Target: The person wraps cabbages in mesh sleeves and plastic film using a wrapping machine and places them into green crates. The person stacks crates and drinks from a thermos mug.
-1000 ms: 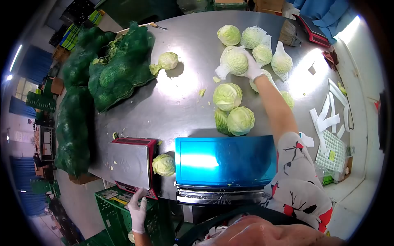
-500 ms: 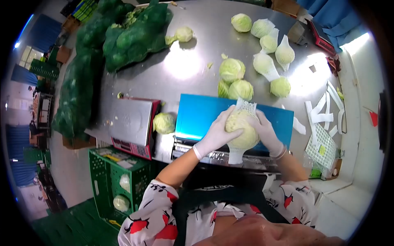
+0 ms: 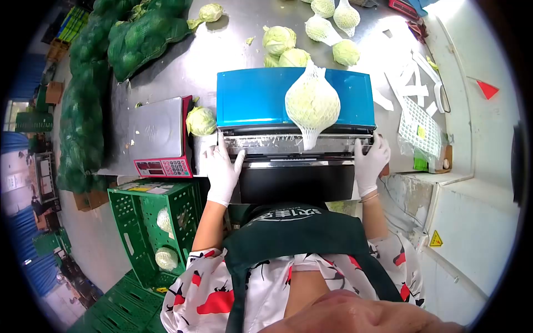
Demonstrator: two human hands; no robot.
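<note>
netted cabbage (image 3: 312, 102) sits on the blue lid (image 3: 250, 97) of the wrapping machine, ahead of both sets of fingers and between them, a little closer to the right. its long axis runs roughly away from the wearer: one net tail points off over the far side of the lid, the other hangs back toward the body, over the clear film (image 3: 272, 144).

left hand (image 3: 222, 172), gloved, is at the left end of the film; index and thumb stand apart. right hand (image 3: 371, 164), gloved too, mirrors it at the right end, thumb and index also apart. whether either set of fingers pinches the film's edge, cannot tell from here. neither touches the cabbage.

beyond the lid, bare heads (image 3: 279, 40) on the metal bench (image 3: 233, 44). left of the left fingers, a loose head (image 3: 201, 121) between machine and scale (image 3: 155, 127). right of the right fingers, farther off, white strips (image 3: 413, 75).
</note>
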